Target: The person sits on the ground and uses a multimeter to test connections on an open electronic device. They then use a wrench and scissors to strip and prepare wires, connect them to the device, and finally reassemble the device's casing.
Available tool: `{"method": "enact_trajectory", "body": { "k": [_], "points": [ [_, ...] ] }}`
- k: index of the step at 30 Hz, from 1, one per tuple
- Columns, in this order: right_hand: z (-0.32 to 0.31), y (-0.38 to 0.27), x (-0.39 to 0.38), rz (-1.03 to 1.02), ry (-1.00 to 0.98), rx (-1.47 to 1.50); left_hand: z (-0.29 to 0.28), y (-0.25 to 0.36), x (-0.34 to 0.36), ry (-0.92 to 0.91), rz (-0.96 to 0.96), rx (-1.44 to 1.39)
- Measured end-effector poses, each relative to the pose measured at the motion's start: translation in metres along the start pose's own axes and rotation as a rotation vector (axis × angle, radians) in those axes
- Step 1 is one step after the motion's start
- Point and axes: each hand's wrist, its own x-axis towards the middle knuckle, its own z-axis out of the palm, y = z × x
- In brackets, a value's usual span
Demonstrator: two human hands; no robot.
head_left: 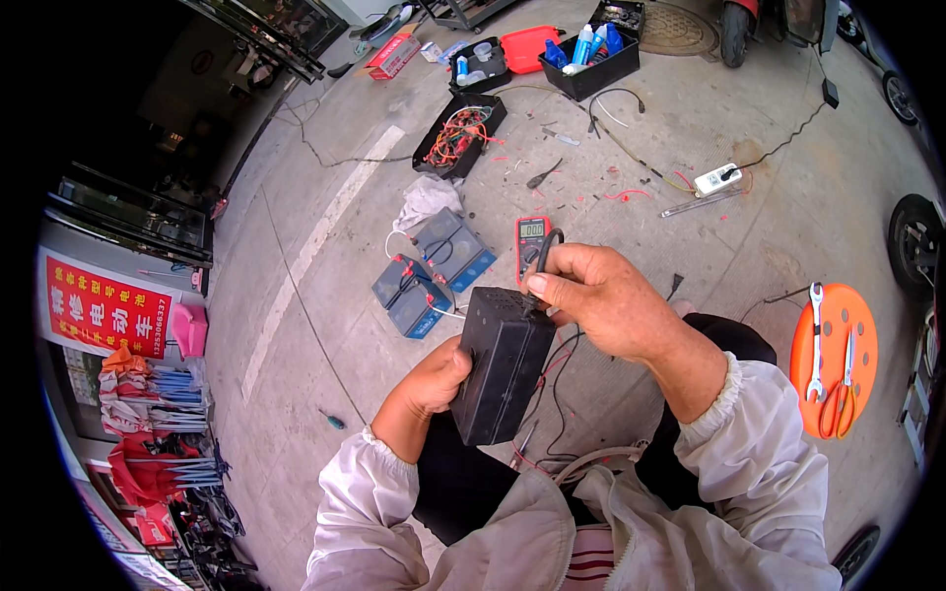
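Note:
A black battery charger [507,369], a boxy plastic case with vent slots at its far end, is held tilted above my lap. My left hand [437,380] grips its left side, with the thumb showing and most fingers hidden behind the case. At its far right corner, my right hand [598,295] pinches the thick black cable [549,251] where it meets the case. Just beyond that hand, a red multimeter [533,241] lies on the ground, its screen lit. Two blue-and-grey batteries [453,251] joined by wires sit to the left of it.
A black bin of tangled wires [458,135] and a box of blue bottles [591,61] stand farther off. At right, an orange stool [834,325] carries a wrench [816,340] and orange-handled scissors [840,406]. A white power strip [717,180] lies beyond. Thin leads trail below the charger.

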Motion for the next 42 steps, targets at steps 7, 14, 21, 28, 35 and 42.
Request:
{"method": "enact_trajectory", "body": {
  "k": [7,14,21,28,35,42],
  "points": [
    [-0.002,-0.011,-0.003,0.024,-0.047,-0.105,0.004,0.006,0.000,-0.010,0.026,0.020],
    [0.000,-0.011,-0.004,-0.082,-0.070,-0.115,0.007,0.007,0.000,0.011,0.032,0.024],
    [0.000,-0.013,-0.002,-0.159,-0.030,-0.153,0.011,0.006,0.002,0.038,0.011,-0.042],
    [0.002,-0.012,-0.003,-0.165,-0.001,-0.218,0.007,0.001,0.000,0.059,0.001,-0.045],
    [0.022,-0.010,0.002,-0.228,-0.024,0.123,-0.031,0.084,-0.014,0.007,0.136,0.352],
    [0.064,0.009,-0.013,-0.156,-0.065,0.373,-0.038,0.094,-0.065,0.068,-0.053,0.391]
  ]
}}
